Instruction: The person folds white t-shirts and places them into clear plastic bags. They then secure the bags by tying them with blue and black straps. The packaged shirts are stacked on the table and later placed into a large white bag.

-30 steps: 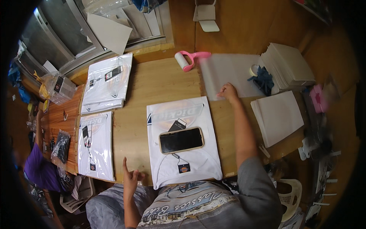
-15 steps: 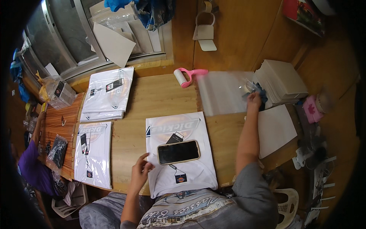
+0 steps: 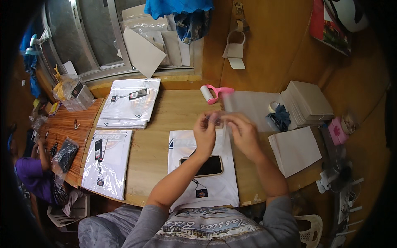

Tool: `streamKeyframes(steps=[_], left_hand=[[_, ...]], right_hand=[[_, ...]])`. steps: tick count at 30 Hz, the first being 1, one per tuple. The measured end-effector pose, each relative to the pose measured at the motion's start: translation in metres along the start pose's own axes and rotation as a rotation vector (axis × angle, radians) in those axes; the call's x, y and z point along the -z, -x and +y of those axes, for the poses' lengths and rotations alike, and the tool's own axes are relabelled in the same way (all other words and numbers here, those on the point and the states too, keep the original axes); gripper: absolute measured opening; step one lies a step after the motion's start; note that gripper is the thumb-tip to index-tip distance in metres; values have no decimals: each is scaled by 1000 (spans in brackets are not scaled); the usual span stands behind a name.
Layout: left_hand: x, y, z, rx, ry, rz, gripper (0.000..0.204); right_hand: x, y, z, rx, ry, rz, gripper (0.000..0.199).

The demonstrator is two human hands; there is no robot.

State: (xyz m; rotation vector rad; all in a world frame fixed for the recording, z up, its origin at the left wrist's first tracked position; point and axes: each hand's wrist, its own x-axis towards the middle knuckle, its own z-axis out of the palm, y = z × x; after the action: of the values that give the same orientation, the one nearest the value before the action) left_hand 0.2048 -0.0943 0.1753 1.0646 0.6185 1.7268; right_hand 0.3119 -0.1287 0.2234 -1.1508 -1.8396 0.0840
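Both hands are raised together above the wooden table (image 3: 173,120). The left hand (image 3: 205,133) and right hand (image 3: 244,134) each pinch the top edge of a thin clear plastic bag (image 3: 221,124), fingers closed on the film, which hangs between them and is hard to make out against the wood.

The step in hand looks like opening the bag's mouth (the fingertips seem to rub the two layers apart). Directly below lies a folded white shirt (image 3: 202,173) with a dark phone (image 3: 206,166) resting on it and a hang tag (image 3: 201,193) near its lower edge. The next move likely calls for separating the film fully and clearing the phone off the shirt.

Half a second ago the right hand was stretched out to the stack of clear bags (image 3: 250,105) at the table's far side, and the left hovered low by the shirt's edge; now both meet mid-table.
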Motion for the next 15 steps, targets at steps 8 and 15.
streamKeyframes(steps=[8, 15], left_hand=[[13, -61, 92, -392, -516, -198, 10], [49, -85, 155, -393, -533, -195, 17]], right_hand=[[8, -36, -14, -187, -245, -270, 43], [38, -73, 5, -298, -775, -634, 16]])
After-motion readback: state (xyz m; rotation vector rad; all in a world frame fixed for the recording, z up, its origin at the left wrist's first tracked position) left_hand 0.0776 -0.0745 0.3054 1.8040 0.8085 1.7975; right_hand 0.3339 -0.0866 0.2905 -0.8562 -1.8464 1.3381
